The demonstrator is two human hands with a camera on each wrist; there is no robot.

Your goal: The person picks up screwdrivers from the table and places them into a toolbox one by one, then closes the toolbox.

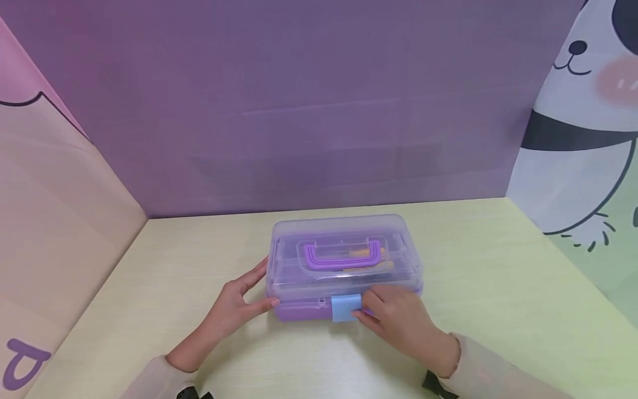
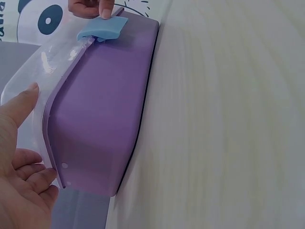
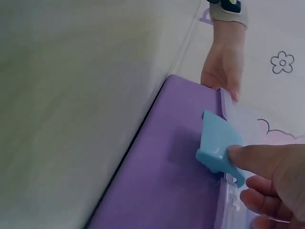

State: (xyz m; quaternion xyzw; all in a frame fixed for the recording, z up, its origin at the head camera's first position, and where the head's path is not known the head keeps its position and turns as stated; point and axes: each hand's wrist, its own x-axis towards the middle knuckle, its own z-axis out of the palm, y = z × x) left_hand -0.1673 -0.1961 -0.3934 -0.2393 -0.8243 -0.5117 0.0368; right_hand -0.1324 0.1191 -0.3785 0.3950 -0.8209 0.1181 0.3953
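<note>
A purple storage box (image 1: 304, 312) with a see-through lid (image 1: 344, 226) stands on the table. A purple handle (image 1: 344, 263) lies folded on the lid, and orange-yellow things show dimly through it. On the front is a light-blue latch (image 1: 346, 308), which stands tilted out from the purple wall in the right wrist view. My right hand (image 1: 399, 318) pinches the latch's right end, thumb (image 3: 259, 160) on its face and the other fingers curled by the lid. My left hand (image 1: 234, 305) rests against the box's left end, thumb at the front corner, fingers along the side.
The pale wooden table (image 1: 498, 310) extends around the box. Behind it rises a purple backdrop (image 1: 309, 111). Printed side panels stand at the left (image 1: 60, 221) and right, the right one with a panda picture (image 1: 583, 166).
</note>
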